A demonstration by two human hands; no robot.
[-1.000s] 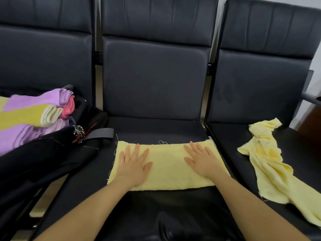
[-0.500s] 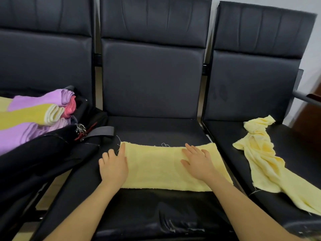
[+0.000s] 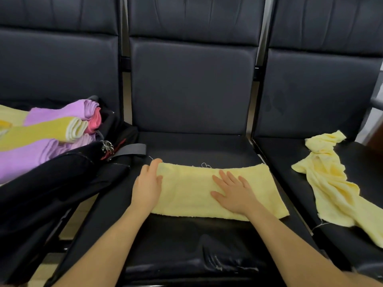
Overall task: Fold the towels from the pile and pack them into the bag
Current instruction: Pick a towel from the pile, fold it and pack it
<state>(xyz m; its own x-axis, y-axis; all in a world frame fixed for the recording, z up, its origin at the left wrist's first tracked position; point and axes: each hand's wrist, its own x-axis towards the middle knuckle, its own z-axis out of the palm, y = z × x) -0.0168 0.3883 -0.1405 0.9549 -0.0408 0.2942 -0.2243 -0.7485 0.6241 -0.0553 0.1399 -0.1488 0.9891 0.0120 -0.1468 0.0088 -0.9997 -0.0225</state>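
Note:
A pale yellow towel (image 3: 186, 195) lies folded into a long strip across the middle seat (image 3: 196, 148). My left hand (image 3: 147, 184) curls around the strip's left end, thumb on top. Pressing flat on the towel right of its centre is my right hand (image 3: 234, 192), fingers spread. A black bag (image 3: 62, 183) lies open on the left seat, with folded purple, yellow and pink towels (image 3: 41, 137) stacked in it. One crumpled yellow towel (image 3: 329, 183) remains on the right seat.
Three black padded chairs stand in a row, with narrow gaps between the seats. A grey strap (image 3: 130, 149) and metal clip (image 3: 107, 146) from the bag reach onto the middle seat. The seat's front edge (image 3: 207, 264) is worn.
My left hand slid off the towel's top to its left end and now holds that edge. My right hand moved slightly toward the centre and stays flat.

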